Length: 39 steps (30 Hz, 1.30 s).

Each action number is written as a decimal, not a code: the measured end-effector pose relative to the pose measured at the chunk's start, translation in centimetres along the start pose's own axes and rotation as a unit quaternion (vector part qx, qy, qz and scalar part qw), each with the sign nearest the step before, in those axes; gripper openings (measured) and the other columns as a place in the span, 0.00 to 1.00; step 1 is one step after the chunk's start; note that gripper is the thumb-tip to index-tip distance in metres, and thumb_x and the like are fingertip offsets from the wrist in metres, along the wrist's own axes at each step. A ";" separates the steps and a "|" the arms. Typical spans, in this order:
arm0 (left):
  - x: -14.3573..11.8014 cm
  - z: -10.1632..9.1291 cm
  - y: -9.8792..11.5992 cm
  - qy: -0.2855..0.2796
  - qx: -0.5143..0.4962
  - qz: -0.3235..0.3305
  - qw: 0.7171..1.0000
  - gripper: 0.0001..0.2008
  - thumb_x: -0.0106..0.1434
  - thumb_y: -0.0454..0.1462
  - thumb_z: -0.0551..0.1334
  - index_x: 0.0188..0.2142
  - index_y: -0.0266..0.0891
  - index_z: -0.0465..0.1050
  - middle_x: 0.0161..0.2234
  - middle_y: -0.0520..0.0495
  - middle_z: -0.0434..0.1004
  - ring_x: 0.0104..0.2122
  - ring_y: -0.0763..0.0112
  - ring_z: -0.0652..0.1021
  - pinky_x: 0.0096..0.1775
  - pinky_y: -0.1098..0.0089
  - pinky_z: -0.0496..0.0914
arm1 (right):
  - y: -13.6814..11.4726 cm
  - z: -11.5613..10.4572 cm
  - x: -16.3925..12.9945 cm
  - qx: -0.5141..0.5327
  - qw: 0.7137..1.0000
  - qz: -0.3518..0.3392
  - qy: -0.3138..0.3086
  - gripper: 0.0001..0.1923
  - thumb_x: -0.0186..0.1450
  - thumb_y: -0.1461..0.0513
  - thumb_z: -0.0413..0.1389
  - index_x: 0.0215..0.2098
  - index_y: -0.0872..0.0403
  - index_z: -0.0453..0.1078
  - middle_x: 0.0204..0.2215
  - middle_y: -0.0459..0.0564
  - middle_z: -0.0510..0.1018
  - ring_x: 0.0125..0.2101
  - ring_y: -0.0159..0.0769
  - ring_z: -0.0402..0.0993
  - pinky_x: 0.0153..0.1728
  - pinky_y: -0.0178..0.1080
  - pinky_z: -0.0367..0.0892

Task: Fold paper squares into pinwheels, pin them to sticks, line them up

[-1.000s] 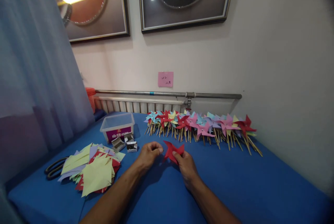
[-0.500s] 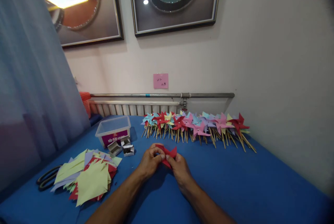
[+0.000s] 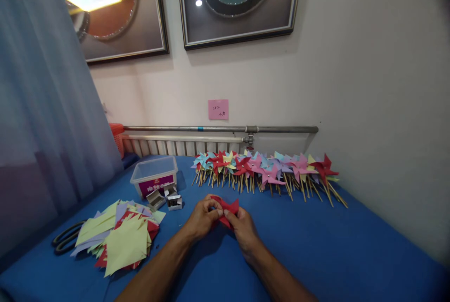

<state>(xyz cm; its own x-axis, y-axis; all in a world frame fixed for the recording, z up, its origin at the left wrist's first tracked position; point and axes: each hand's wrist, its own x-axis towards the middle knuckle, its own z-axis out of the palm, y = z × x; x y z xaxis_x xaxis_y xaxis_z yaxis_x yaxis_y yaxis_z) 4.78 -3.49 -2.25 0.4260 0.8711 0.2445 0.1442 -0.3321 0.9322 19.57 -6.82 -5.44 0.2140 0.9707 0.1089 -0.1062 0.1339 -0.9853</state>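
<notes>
A piece of red paper (image 3: 230, 207) with bent, pointed corners is held above the table between both hands. My left hand (image 3: 206, 217) pinches it from the left, thumb and fingertips near its middle. From the right, my right hand (image 3: 242, 226) grips it, with the thumb close to the left thumb. Whatever lies between the fingertips is too small to make out. Left of my hands lies a loose pile of cut paper sheets (image 3: 127, 245) in yellow, red, purple and green. Small open boxes (image 3: 174, 202) stand beyond the pile, one with dark bits inside.
Many finished paper pinwheels on sticks (image 3: 270, 174) lie along the table's back. A clear plastic tub (image 3: 153, 175) stands behind the small boxes. Black-handled scissors (image 3: 67, 237) lie partly beside the paper pile. A blue curtain (image 3: 52, 105) hangs at left; a radiator (image 3: 183, 146) runs behind the table.
The whole view has shifted slightly, so the scene sits a little further right. Both hands keep hold of the red paper, almost unmoved.
</notes>
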 end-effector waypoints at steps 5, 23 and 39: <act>0.0 0.3 -0.1 0.007 0.017 0.011 1.000 0.06 0.58 0.37 0.62 0.26 0.37 0.72 0.38 0.47 0.71 0.35 0.70 0.72 0.38 0.71 0.67 | -0.1 0.1 0.1 0.020 1.000 0.006 0.008 0.14 0.51 0.52 0.64 0.30 0.53 0.76 0.25 0.48 0.81 0.26 0.38 0.73 0.28 0.37 0.67; -0.7 1.4 -0.1 0.074 0.108 0.029 0.991 0.06 0.59 0.37 0.57 0.26 0.39 0.67 0.28 0.51 0.70 0.31 0.68 0.70 0.37 0.68 0.62 | -0.5 -0.2 0.1 0.028 1.000 0.009 0.002 0.16 0.49 0.53 0.67 0.31 0.54 0.78 0.25 0.48 0.82 0.26 0.38 0.73 0.30 0.38 0.66; -0.8 1.6 0.1 0.096 0.135 0.013 0.986 0.05 0.59 0.34 0.58 0.26 0.39 0.68 0.29 0.49 0.72 0.32 0.68 0.72 0.38 0.68 0.64 | -0.6 -0.1 -0.2 0.083 0.996 0.032 -0.014 0.12 0.47 0.57 0.69 0.27 0.53 0.76 0.23 0.45 0.79 0.24 0.35 0.71 0.29 0.36 0.65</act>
<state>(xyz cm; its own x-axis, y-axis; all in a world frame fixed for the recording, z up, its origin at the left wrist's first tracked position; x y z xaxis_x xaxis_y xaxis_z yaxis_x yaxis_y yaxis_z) 5.90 -4.83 -2.78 0.2590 0.9046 0.3386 0.3789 -0.4176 0.8259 19.67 -7.06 -4.84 0.1756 0.9831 0.0519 -0.2785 0.1002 -0.9552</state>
